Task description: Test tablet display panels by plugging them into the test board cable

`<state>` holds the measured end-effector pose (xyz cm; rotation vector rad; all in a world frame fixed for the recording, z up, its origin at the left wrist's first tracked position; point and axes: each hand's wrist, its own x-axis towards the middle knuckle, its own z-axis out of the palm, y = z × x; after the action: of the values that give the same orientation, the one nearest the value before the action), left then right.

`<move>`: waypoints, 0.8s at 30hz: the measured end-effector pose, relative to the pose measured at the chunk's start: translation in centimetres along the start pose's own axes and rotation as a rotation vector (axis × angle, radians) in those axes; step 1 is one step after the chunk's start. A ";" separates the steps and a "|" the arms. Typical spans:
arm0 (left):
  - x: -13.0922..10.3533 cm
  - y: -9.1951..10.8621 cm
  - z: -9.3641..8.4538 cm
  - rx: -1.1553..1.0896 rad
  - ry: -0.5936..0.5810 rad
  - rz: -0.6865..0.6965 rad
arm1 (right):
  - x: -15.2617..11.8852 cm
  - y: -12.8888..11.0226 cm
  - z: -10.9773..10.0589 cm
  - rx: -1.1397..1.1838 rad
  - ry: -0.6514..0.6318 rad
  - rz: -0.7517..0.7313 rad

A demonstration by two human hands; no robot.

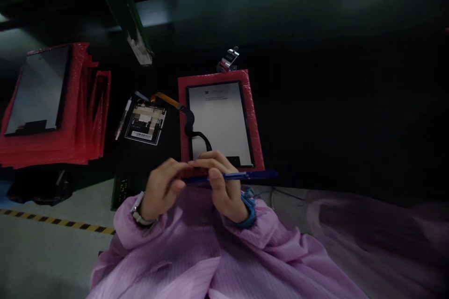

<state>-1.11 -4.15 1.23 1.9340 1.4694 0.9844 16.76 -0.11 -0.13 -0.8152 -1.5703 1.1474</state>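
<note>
A display panel with a pale back lies on a red foam sheet in front of me. My right hand grips a blue pen-like tool that points to the right, at the panel's near edge. Beside it, my left hand is bent with thumb and fingers apart; its fingertips meet those of my right hand near the end of a black flex cable. Whether the left fingertips pinch the cable is hidden. An orange ribbon joins the cable to a small circuit board.
Another panel rests on stacked red foam sheets at the left. A white pen lies beside the board. A metal counter stands behind the foam, and a green metal post rises at the back.
</note>
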 end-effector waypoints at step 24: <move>1.8 -7.0 -0.9 0.502 0.172 -0.072 | 1.2 0.1 2.9 -0.640 -0.274 -0.263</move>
<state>-5.67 -0.43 -3.15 2.1517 2.0233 0.8188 13.69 0.16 -0.01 -0.8399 -2.2516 0.5758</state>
